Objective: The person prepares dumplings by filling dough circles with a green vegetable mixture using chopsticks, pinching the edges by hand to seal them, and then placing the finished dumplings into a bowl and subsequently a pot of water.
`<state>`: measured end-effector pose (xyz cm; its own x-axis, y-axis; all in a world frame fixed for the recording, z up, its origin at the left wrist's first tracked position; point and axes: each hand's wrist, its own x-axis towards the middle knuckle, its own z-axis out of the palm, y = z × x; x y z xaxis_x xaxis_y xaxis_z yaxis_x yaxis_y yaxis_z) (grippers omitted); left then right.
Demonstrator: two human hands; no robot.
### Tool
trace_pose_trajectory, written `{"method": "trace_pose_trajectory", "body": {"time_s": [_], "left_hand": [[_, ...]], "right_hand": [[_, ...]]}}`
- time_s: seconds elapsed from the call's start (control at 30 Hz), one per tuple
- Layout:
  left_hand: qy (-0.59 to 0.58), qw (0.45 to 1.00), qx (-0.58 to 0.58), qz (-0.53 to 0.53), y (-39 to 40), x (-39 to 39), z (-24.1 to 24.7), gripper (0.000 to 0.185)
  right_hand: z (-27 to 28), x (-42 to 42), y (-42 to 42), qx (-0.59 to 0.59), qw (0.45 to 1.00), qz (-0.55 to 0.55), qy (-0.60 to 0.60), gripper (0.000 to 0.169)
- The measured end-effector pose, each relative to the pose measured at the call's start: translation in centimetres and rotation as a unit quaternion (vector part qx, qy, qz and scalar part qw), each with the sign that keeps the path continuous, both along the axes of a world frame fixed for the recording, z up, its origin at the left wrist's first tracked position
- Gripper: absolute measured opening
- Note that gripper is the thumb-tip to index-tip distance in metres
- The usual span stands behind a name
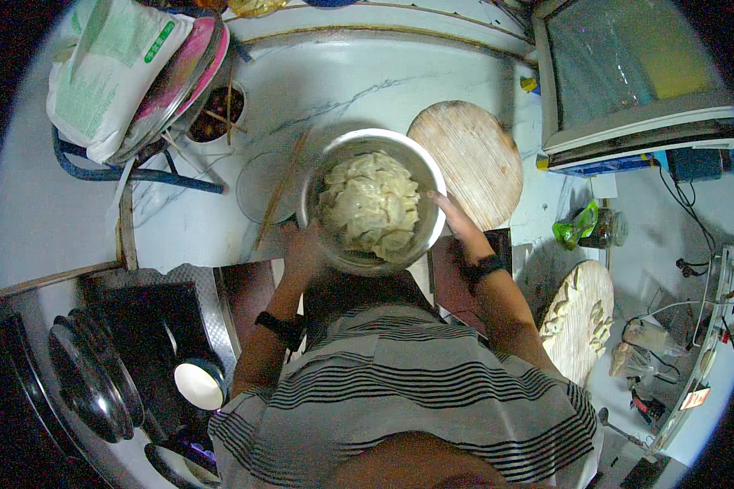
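Observation:
A round stainless steel bowl (437, 165) is in front of my body, at the edge of the white marbled counter (342, 79). Pale, glossy pieces of what looks like dough (370, 202) are heaped inside it. My left hand (303, 247), somewhat blurred, grips the bowl's lower left side. On the opposite side, my right hand (455, 214) holds the rim, with fingertips at its edge. Parts of the fingers are hidden by the bowl. Just left of the bowl lie a clear round lid or plate (260, 189) and a thin wooden stick (283, 183).
A round wooden board (471, 162) sits right of the bowl. Another board (578, 324) carries several pale pieces. Far left are a white-green sack (110, 79), a pink-edged round lid (208, 58) and a pot (217, 116) with sticks. A white bowl (199, 385) is lower left.

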<state>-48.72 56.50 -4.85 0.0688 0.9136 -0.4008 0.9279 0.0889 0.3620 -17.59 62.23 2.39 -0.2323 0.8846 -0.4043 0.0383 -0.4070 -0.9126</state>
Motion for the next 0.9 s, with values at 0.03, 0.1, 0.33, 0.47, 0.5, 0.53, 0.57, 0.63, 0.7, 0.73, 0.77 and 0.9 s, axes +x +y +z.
{"method": "trace_pose_trajectory", "body": {"time_s": [0.03,0.1,0.33,0.47,0.5,0.53,0.57,0.63,0.7,0.73,0.77,0.9], "left_hand": [[0.124,0.987,0.007,-0.099,0.4,-0.3,0.1,0.060],[0.202,0.951,0.215,-0.091,-0.4,-1.3,-4.5,0.055],[-0.177,0.909,0.283,0.249,1.7,1.0,-0.3,0.038],[-0.132,0.914,0.274,0.268,1.6,2.6,3.9,0.029],[-0.146,0.908,0.259,0.295,1.7,2.9,4.3,0.029],[-0.160,0.902,0.247,0.316,2.3,3.1,4.7,0.030],[-0.175,0.895,0.235,0.337,2.6,3.1,4.9,0.030],[-0.240,0.867,0.287,0.328,2.6,3.1,3.8,0.028],[-0.221,0.868,0.357,0.265,2.7,5.3,8.2,0.026],[-0.180,0.884,0.370,0.221,3.2,5.2,9.3,0.023],[-0.242,0.873,0.329,0.266,3.9,4.1,9.2,0.023],[-0.272,0.867,0.329,0.257,4.1,1.5,8.0,0.023]], "right_hand": [[-0.8,0.3,1.5,-0.006,0.999,0.032,-0.033,0.055],[-1.8,-0.4,3.4,0.029,0.998,0.025,0.055,0.057],[-0.7,-1.4,8.5,0.217,0.883,0.087,-0.407,0.056],[0.0,-2.3,7.3,0.245,0.917,-0.026,-0.313,0.038],[-1.3,-2.2,7.1,0.247,0.920,-0.045,-0.300,0.037],[-2.5,-2.2,7.4,0.252,0.922,-0.071,-0.287,0.036],[-4.0,-2.1,7.7,0.256,0.922,-0.097,-0.273,0.036],[-4.3,-0.7,8.7,0.170,0.971,-0.069,-0.154,0.031],[-0.1,-0.5,8.4,0.058,0.995,-0.079,-0.008,0.027],[0.1,-0.5,8.3,0.034,0.993,-0.098,0.064,0.027],[0.3,-0.9,7.9,0.059,0.993,-0.097,0.026,0.026],[2.7,-2.7,7.2,-0.017,0.997,-0.066,-0.024,0.027]]}}
